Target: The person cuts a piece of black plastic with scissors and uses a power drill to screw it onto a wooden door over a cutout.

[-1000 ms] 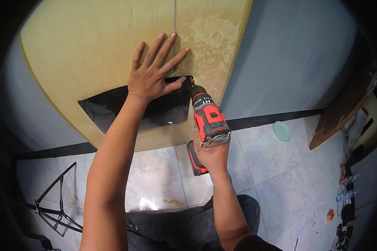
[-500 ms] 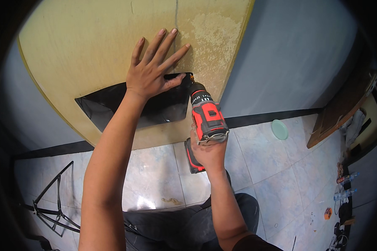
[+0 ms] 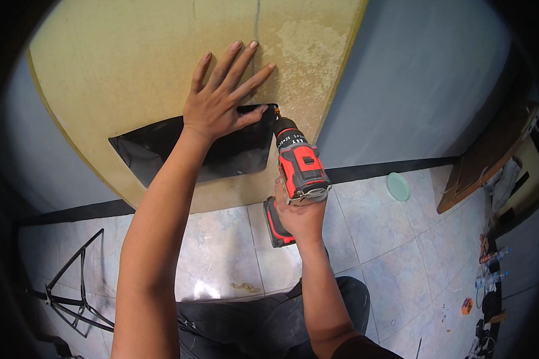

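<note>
Fingers spread, my left hand [image 3: 214,113] lies flat on a yellow door panel [image 3: 144,72], its thumb and palm over a black sheet [image 3: 233,152]. The sheet covers the lower part of the panel, and its upper edge is partly hidden by that hand. My right hand [image 3: 302,218] is wrapped round the handle of a red and black cordless drill [image 3: 305,167]. The drill's tip is at the sheet's upper right corner, close to my left thumb. Whether the bit turns, I cannot tell.
Grey-blue wall [image 3: 413,90] flanks the panel, with a dark skirting [image 3: 395,166] along it. A pale green dish [image 3: 398,186] sits on the tiled floor [image 3: 395,257]. To the left is a black metal frame [image 3: 81,299]; to the right, a wooden board [image 3: 482,155], bottles [image 3: 494,277] and cables.
The panel, both hands and the drill appear shifted very slightly in the picture. The drill's tip is still at the sheet's corner, and the left hand stays flat.
</note>
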Demonstrator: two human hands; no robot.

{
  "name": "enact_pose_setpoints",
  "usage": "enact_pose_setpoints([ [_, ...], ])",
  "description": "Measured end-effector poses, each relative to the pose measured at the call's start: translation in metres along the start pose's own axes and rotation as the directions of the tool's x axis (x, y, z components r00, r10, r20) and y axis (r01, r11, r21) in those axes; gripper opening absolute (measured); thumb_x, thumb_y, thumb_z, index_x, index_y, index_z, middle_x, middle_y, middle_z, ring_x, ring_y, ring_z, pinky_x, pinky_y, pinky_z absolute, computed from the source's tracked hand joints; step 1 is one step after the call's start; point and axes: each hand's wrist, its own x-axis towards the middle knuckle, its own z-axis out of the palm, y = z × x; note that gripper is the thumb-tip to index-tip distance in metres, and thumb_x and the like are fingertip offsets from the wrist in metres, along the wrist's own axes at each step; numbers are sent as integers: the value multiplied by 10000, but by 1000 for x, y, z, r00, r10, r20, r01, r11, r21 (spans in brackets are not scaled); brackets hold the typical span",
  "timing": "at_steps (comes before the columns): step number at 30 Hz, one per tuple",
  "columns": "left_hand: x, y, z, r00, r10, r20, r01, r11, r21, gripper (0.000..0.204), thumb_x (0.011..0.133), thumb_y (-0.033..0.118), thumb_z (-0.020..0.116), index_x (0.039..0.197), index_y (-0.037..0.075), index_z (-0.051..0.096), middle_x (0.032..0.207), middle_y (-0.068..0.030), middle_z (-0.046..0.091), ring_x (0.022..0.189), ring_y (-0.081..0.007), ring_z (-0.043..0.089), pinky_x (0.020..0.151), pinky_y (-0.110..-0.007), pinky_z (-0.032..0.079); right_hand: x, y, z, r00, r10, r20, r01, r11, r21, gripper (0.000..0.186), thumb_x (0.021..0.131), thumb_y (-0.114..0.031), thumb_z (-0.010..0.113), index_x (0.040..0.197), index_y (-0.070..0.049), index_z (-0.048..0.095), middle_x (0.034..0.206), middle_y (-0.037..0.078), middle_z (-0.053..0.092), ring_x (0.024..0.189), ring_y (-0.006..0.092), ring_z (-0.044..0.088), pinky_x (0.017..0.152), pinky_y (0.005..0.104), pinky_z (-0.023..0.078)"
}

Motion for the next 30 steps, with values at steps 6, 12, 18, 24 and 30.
enact_pose_setpoints([
  [6,0,1,3,1000,-1,-17,1,1000,-14,824,914,812,619,1663,504,468,1794,0,391,1662,-192,334,1381,-519,67,4,2,1,996,-80,-26,78,996,-51,331,804,0,820,1121,-1,726,1030,108,790,929,248,773,900,373,601],
  [12,0,-1,1,1000,-2,8,2,1000,-22,826,914,806,623,1666,503,465,1795,-3,392,1661,-201,337,1377,-528,81,8,4,2,999,-12,-35,10,998,-62,347,743,16,826,1077,-10,736,946,102,787,854,239,780,836,367,610],
  [18,0,-1,1,1000,-2,3,2,1000,-26,822,913,806,622,1662,498,477,1790,-6,402,1654,-207,354,1375,-529,100,8,-1,-2,999,50,7,-50,998,-27,243,858,7,782,1095,17,726,1036,121,782,956,270,768,933,385,594],
  [24,0,0,0,1000,-3,-18,2,999,-38,818,909,796,632,1657,499,484,1791,-4,400,1650,-204,362,1377,-526,98,8,2,4,999,30,-15,-30,999,-16,206,892,-3,787,1088,15,727,1027,110,782,947,245,764,913,380,600],
  [30,1,-1,0,1000,4,-13,-4,999,-32,834,890,796,649,1653,500,489,1791,3,400,1655,-192,350,1380,-518,96,6,8,6,999,-34,-17,33,999,-30,188,910,-14,789,1086,13,728,1028,104,782,941,223,757,893,371,600],
])
